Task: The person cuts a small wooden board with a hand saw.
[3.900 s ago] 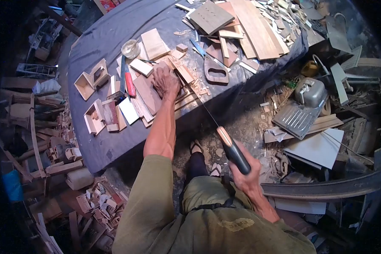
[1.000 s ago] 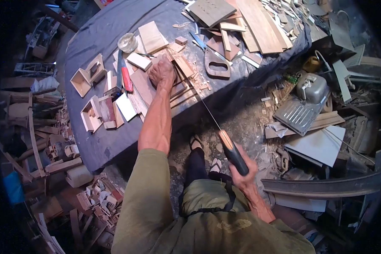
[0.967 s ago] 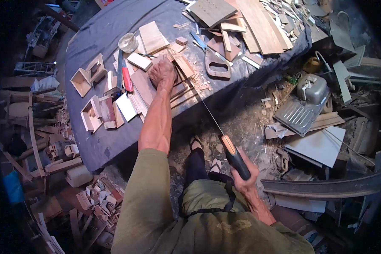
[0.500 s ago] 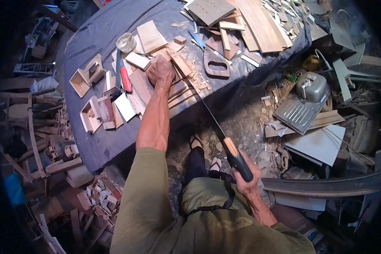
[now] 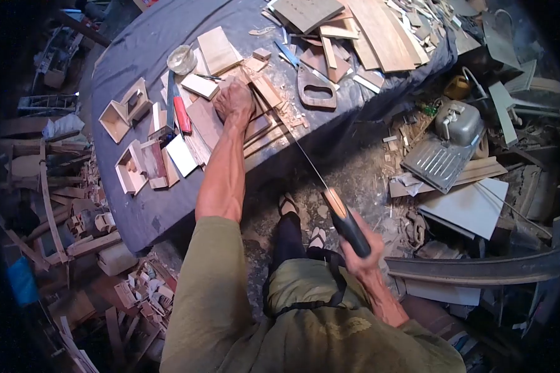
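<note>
My right hand (image 5: 366, 252) is wrapped round the black and orange handle of a handsaw (image 5: 339, 214). The thin blade runs up and left over the table's edge, its far end against the wood beside my left hand. My left hand (image 5: 235, 102) is closed and presses down on a piece of wood (image 5: 259, 126) near the table's front edge; its fingertips are hidden. A lighter wood strip (image 5: 267, 92) and sawdust lie beside the blade. To the left of my left hand are a red-handled tool (image 5: 182, 114), a white-faced block (image 5: 200, 86) and a glass jar (image 5: 182, 60).
Small open wooden boxes (image 5: 132, 168) stand on the left of the cloth-covered table (image 5: 168, 31). A second handsaw (image 5: 317, 90) and stacked boards (image 5: 379, 34) lie at the right. A metal sink (image 5: 438, 161) and scrap wood (image 5: 146, 292) clutter the floor.
My right hand and the handsaw have moved a little up and left, towards the table. My left hand stays on the wood. The whole view has shifted slightly.
</note>
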Demonstrator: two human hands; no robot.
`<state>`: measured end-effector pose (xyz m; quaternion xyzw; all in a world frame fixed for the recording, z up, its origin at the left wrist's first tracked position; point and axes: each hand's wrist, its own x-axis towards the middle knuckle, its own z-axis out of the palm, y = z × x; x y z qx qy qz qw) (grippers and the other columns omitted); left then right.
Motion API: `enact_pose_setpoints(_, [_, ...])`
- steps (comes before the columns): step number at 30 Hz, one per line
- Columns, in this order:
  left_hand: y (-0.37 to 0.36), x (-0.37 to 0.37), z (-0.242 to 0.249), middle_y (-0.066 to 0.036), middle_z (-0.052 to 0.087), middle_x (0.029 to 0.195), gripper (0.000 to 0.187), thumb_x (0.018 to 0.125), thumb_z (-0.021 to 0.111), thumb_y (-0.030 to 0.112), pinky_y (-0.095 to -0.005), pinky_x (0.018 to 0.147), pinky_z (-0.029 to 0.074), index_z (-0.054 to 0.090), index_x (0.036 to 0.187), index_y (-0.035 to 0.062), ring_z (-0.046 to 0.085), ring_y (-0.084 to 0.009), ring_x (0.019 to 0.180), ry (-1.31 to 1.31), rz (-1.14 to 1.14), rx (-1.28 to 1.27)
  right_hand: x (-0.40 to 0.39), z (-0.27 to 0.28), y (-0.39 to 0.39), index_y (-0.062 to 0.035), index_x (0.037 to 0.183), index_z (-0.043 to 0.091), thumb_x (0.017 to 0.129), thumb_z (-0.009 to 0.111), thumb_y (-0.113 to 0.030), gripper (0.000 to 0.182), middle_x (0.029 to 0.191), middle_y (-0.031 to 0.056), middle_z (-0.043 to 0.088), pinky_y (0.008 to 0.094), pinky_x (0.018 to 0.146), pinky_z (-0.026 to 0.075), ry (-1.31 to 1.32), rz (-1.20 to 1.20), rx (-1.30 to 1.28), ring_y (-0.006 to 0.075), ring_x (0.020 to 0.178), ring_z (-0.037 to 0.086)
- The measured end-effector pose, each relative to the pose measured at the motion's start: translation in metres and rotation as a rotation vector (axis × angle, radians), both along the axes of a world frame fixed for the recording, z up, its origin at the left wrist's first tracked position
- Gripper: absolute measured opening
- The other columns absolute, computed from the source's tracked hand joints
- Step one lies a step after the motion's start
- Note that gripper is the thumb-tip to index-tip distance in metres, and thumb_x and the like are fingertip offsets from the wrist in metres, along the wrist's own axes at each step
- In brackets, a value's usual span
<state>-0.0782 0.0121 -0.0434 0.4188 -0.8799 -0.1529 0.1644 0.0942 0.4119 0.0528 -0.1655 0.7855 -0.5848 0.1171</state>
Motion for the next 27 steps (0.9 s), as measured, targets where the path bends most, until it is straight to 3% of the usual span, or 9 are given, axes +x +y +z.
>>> enact_pose_setpoints(3, [-0.010,-0.001,-0.004,-0.026,0.070,0.106,0.046,0.101,0.039,0.034,-0.0518,0.096,0.046,0.073,0.103,0.0026,0.065,-0.0447,0.106,-0.012,0.016,-0.030,-0.020,0.000,-0.035,-0.0004,0.135,0.059,0.077,0.065,0.004,0.057,0.088,0.0180,0.070,0.0290,0.068,0.053,0.100,-0.027,-0.026,0.0128,0.074,0.067])
enact_pose_setpoints(6, [-0.005,0.002,-0.015,-0.029,0.069,0.106,0.050,0.100,0.036,0.037,-0.0547,0.092,0.048,0.071,0.104,0.0002,0.065,-0.0481,0.102,-0.029,-0.055,-0.135,-0.013,-0.006,-0.023,-0.0003,0.135,0.059,0.076,0.067,0.004,0.059,0.086,0.0166,0.070,0.0290,0.067,0.053,0.006,-0.013,0.035,0.0123,0.072,0.066])
enact_pose_setpoints(9, [0.000,0.003,0.011,-0.027,0.069,0.105,0.051,0.100,0.036,0.037,-0.0556,0.093,0.047,0.070,0.105,0.0001,0.065,-0.0483,0.102,-0.055,-0.027,0.101,0.012,-0.008,0.011,0.0008,0.131,0.062,0.077,0.065,0.003,0.055,0.094,0.0163,0.074,0.0277,0.073,0.053,0.045,-0.034,0.014,0.0132,0.080,0.069])
enact_pose_setpoints(10, [0.004,0.003,0.009,-0.021,0.072,0.084,0.036,0.093,0.046,0.026,-0.0488,0.076,0.052,0.074,0.094,0.0044,0.072,-0.0377,0.081,-0.019,-0.008,-0.082,0.018,-0.002,0.019,0.0010,0.131,0.062,0.076,0.065,0.002,0.055,0.095,0.0165,0.074,0.0278,0.074,0.053,0.031,-0.032,0.036,0.0136,0.081,0.069])
enact_pose_setpoints(13, [-0.003,0.000,0.002,-0.021,0.073,0.088,0.035,0.093,0.046,0.027,-0.0479,0.075,0.052,0.074,0.091,0.0051,0.072,-0.0381,0.083,-0.003,-0.013,-0.096,0.023,0.025,0.036,0.0013,0.129,0.063,0.074,0.066,0.001,0.055,0.096,0.0166,0.075,0.0281,0.077,0.054,0.015,-0.066,0.043,0.0145,0.082,0.070])
enact_pose_setpoints(17, [-0.004,0.010,-0.013,-0.012,0.069,0.079,0.024,0.089,0.052,0.025,-0.0474,0.074,0.042,0.070,0.083,0.0107,0.066,-0.0316,0.080,0.164,-0.130,-0.245,0.034,0.029,0.055,0.0008,0.129,0.064,0.071,0.068,-0.003,0.059,0.094,0.0146,0.075,0.0273,0.076,0.053,-0.047,-0.147,0.005,0.0141,0.079,0.070])
enact_pose_setpoints(20, [0.005,0.019,-0.009,-0.010,0.064,0.085,0.019,0.087,0.055,0.025,-0.0459,0.076,0.035,0.066,0.087,0.0106,0.059,-0.0284,0.086,0.193,-0.220,-0.501,0.023,0.033,0.051,-0.0006,0.130,0.063,0.071,0.067,-0.004,0.060,0.094,0.0137,0.074,0.0272,0.076,0.052,-0.060,-0.182,0.046,0.0146,0.080,0.069])
enact_pose_setpoints(24, [0.030,0.034,0.008,-0.013,0.057,0.096,0.023,0.086,0.059,0.027,-0.0482,0.079,0.031,0.060,0.095,0.0052,0.053,-0.0286,0.095,0.366,-0.231,-0.659,0.018,0.022,0.050,-0.0022,0.133,0.061,0.070,0.066,-0.004,0.063,0.101,0.0133,0.073,0.0277,0.081,0.050,-0.092,-0.209,0.062,0.0167,0.088,0.068])
enact_pose_setpoints(27, [0.049,0.051,0.021,-0.011,0.054,0.095,0.022,0.085,0.061,0.025,-0.0487,0.081,0.030,0.060,0.098,0.0070,0.051,-0.0280,0.095,0.283,-0.263,-0.683,0.016,0.018,0.049,-0.0025,0.133,0.062,0.070,0.066,-0.003,0.063,0.100,0.0128,0.073,0.0288,0.083,0.051,-0.039,-0.215,0.068,0.0172,0.088,0.067])
